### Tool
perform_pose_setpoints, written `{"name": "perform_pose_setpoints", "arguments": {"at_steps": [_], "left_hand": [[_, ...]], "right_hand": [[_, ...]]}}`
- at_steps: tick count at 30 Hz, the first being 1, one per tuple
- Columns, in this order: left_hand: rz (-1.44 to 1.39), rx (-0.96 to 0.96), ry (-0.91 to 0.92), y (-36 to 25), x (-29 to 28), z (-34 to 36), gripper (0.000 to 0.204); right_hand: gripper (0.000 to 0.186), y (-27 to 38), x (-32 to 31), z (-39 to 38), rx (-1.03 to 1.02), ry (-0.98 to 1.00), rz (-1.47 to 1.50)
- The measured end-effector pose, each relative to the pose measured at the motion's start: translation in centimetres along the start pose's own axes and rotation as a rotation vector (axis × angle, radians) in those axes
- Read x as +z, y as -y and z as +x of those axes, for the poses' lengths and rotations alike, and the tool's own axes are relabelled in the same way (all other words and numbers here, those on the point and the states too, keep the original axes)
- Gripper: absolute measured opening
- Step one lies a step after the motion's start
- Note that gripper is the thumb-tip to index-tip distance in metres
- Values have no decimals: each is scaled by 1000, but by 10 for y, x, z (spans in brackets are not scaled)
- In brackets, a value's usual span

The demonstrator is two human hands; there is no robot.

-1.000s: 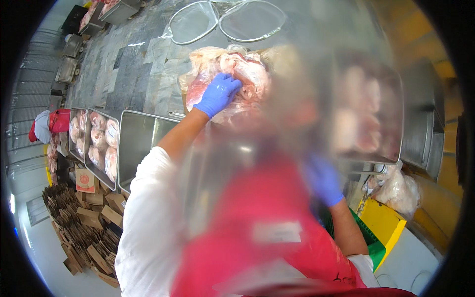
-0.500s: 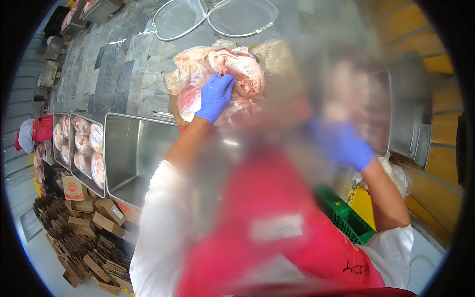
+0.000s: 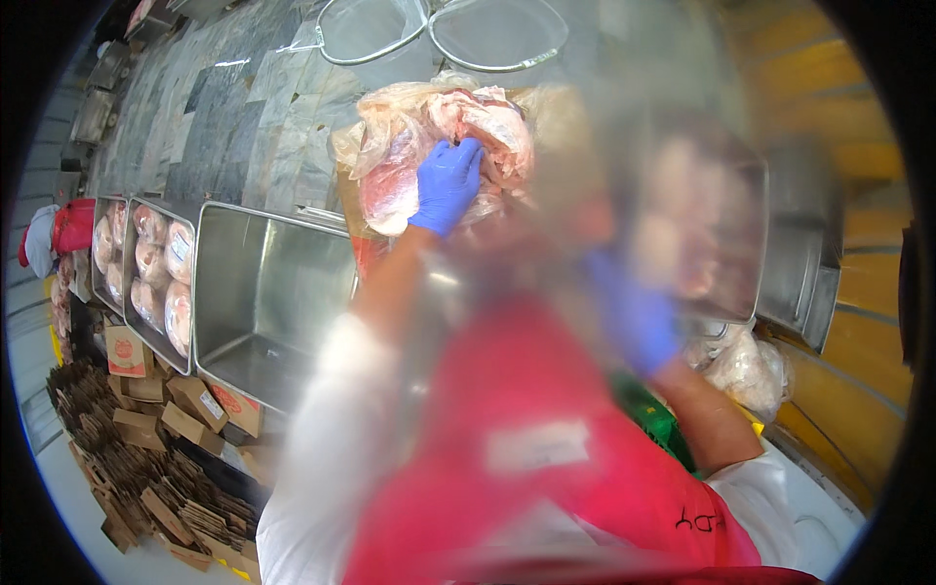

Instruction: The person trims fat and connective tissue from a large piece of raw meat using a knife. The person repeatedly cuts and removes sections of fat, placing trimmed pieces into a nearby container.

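My left hand, in a blue glove, has its fingers curled on a pale pink piece of meat. The meat lies among other meat in a clear plastic bag, which lines an open cardboard box. Off to the right, my blue-gloved right hand is a blur low beside the box. Its fingers are smeared, and whether it holds anything is hidden. Nearest to it stands a metal tub with blurred pale and reddish meat inside.
Left of the box is a deep steel tub; beyond it, tubs hold bagged meat. Two bag-lined metal hoops stand ahead. Flattened cardboard is heaped lower left. A green crate and plastic bags lie at right.
My right hand has moved left and down, toward my body. My left hand keeps its place at the meat while the whole view has shifted slightly.
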State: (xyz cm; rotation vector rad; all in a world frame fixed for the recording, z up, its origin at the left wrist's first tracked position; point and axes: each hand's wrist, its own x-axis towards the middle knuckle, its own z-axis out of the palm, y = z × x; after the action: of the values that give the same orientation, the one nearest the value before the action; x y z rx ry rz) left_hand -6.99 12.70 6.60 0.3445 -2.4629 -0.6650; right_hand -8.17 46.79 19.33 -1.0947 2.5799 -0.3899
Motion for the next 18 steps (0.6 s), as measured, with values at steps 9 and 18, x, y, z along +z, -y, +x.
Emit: {"name": "perform_pose_setpoints", "arguments": {"at_steps": [9,18], "left_hand": [[94,-142,66,-9,1,0,11],[51,-94,217,-2,-37,7,33]], "right_hand": [[60,-17,179,-44,98,-328,33],[59,-32,150,-87,139,-218,343]]}}
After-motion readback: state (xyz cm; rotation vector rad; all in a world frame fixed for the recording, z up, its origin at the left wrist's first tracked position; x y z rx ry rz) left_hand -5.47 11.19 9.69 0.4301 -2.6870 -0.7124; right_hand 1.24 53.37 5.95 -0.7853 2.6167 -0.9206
